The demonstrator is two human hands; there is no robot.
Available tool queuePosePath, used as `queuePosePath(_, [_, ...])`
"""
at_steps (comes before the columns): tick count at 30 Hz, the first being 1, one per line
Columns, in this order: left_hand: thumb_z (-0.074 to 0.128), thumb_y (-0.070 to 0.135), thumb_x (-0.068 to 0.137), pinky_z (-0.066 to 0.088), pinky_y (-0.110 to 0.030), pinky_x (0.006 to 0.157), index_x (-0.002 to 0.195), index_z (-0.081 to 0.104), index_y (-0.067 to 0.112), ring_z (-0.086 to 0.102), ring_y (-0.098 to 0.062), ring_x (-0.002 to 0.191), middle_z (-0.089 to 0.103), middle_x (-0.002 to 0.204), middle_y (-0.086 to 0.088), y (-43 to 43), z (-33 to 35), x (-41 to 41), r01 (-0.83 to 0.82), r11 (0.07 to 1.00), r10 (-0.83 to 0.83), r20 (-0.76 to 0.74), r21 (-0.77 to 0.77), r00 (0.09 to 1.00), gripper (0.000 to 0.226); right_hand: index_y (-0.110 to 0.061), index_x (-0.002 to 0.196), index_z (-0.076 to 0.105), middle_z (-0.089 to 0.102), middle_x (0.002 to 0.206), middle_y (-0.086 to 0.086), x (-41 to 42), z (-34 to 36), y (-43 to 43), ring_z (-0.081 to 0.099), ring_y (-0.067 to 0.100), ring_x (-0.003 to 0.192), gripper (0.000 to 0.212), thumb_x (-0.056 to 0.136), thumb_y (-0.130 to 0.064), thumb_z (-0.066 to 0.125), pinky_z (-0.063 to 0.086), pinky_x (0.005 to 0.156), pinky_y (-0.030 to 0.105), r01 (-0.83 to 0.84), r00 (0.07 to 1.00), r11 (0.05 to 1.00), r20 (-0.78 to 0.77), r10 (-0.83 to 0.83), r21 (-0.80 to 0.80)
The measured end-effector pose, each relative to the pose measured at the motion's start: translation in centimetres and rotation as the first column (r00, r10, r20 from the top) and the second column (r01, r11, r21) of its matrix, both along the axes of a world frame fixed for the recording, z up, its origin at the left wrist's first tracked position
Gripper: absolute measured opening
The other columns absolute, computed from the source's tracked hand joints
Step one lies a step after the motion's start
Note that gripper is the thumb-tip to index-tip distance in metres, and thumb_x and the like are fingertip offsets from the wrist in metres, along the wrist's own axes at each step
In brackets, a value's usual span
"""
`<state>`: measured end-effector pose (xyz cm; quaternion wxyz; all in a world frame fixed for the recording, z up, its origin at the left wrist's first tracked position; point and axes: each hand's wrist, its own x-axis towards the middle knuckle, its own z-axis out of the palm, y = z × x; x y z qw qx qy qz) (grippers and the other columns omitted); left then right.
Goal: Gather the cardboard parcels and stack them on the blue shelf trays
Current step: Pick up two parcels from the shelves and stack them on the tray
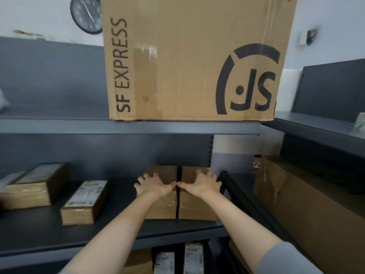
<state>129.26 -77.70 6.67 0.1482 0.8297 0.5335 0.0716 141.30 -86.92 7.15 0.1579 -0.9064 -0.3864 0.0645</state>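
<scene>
Two small cardboard parcels stand side by side on the middle dark blue shelf tray [49, 234]. My left hand [153, 185] lies spread on top of the left parcel [162, 206]. My right hand [201, 183] lies spread on top of the right parcel [197, 208]. The thumbs nearly touch over the narrow gap between the two. Further left on the same tray sit a labelled parcel [84, 202] and a taped parcel [33, 186]. A large SF Express box [189, 60] stands on the upper tray [128, 126].
A big cardboard box [308, 210] stands to the right beside a black rail [243, 196]. More labelled parcels [177, 260] show on the tray below. A second shelf unit [325, 127] stands at the right. A round clock [87, 14] hangs on the wall.
</scene>
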Motion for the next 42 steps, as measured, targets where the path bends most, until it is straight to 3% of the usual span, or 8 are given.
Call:
queuePosePath(4, [0.040,0.084,0.070,0.024,-0.047,0.113,0.151,0.013,0.017,0.017,-0.037,0.142,0.009,0.158,-0.015,0.8,-0.3,1.0,-0.092,0.986,0.091,-0.012,-0.143,0.996,0.108,-0.020,0.153,0.014,0.006,0.159,0.020,0.5,-0.9,1.2,0.005,0.039,0.145,0.104,0.074,-0.081,0.042,0.017,0.113,0.059,0.035,0.999,0.995,-0.012,-0.037,-0.095])
queuePosePath(9, [0.036,0.088,0.067,0.011,-0.053,0.116,0.152,-0.005,0.017,0.000,-0.038,0.146,-0.009,0.158,-0.020,1.2,-0.4,2.2,-0.098,0.977,0.082,-0.089,-0.191,0.993,0.118,-0.025,0.153,0.011,0.000,0.159,0.021,1.0,-0.7,1.7,-0.005,0.044,0.145,0.107,0.070,-0.086,0.039,0.012,0.113,0.064,0.034,0.998,0.988,-0.049,-0.042,-0.151])
queuePosePath(16, [0.042,0.084,0.069,0.000,-0.056,0.116,0.150,-0.008,0.010,-0.010,-0.042,0.144,-0.012,0.156,-0.026,1.7,-0.1,2.7,-0.029,0.977,-0.014,-0.199,-0.210,0.980,0.121,-0.039,0.151,0.010,-0.007,0.161,0.007,4.2,0.4,0.2,-0.012,0.044,0.144,0.099,0.069,-0.065,0.060,0.005,0.113,0.064,-0.027,0.984,0.966,-0.176,-0.020,-0.259])
queuePosePath(20, [0.044,0.082,0.069,0.009,-0.050,0.116,0.151,-0.004,0.015,0.000,-0.039,0.145,-0.004,0.157,-0.022,1.2,-0.5,2.5,-0.031,0.990,0.005,-0.185,-0.135,0.983,0.117,-0.041,0.150,0.013,0.001,0.161,0.007,3.7,-0.6,-0.7,0.000,0.044,0.143,0.092,0.073,-0.070,0.054,0.012,0.113,0.057,-0.015,0.997,0.989,-0.081,0.003,-0.149])
queuePosePath(23, [0.051,0.079,0.066,0.019,-0.048,0.112,0.151,0.011,0.020,0.012,-0.038,0.142,0.010,0.155,-0.021,0.6,-0.1,2.1,-0.062,0.992,0.047,-0.140,-0.111,0.989,0.111,-0.039,0.149,0.022,0.012,0.158,0.006,3.2,-1.0,-1.7,0.011,0.043,0.141,0.089,0.073,-0.072,0.052,0.018,0.112,0.055,-0.006,1.000,0.999,-0.025,0.005,-0.046])
queuePosePath(26, [0.053,0.076,0.065,0.022,-0.047,0.109,0.147,0.028,0.018,0.020,-0.037,0.140,0.020,0.153,-0.020,-0.3,1.2,1.3,-0.069,0.993,0.057,-0.115,-0.095,0.992,0.103,-0.038,0.149,0.025,0.012,0.159,0.004,2.9,-0.3,-3.0,0.011,0.044,0.141,0.087,0.074,-0.069,0.056,0.018,0.113,0.057,-0.024,0.997,0.999,-0.069,0.026,0.033])
queuePosePath(30, [0.051,0.076,0.069,0.021,-0.048,0.110,0.146,0.031,0.015,0.020,-0.039,0.140,0.021,0.153,-0.022,-1.7,3.1,-1.4,-0.102,0.993,0.099,-0.054,-0.066,0.994,0.100,-0.037,0.150,0.022,0.006,0.160,0.006,1.6,1.2,-3.9,0.008,0.044,0.143,0.086,0.076,-0.070,0.054,0.011,0.115,0.059,-0.111,0.994,0.993,0.012,0.110,0.037])
queuePosePath(42, [0.049,0.082,0.062,0.022,-0.051,0.110,0.143,0.037,0.020,0.024,-0.041,0.139,0.028,0.151,-0.022,-5.5,7.0,-21.0,-0.454,0.887,0.451,0.050,0.084,0.891,0.103,-0.043,0.147,0.025,0.007,0.160,0.002,-11.8,5.8,-0.8,0.010,0.045,0.142,0.085,0.073,-0.072,0.056,0.011,0.113,0.061,-0.471,0.881,0.875,0.008,0.473,0.112])
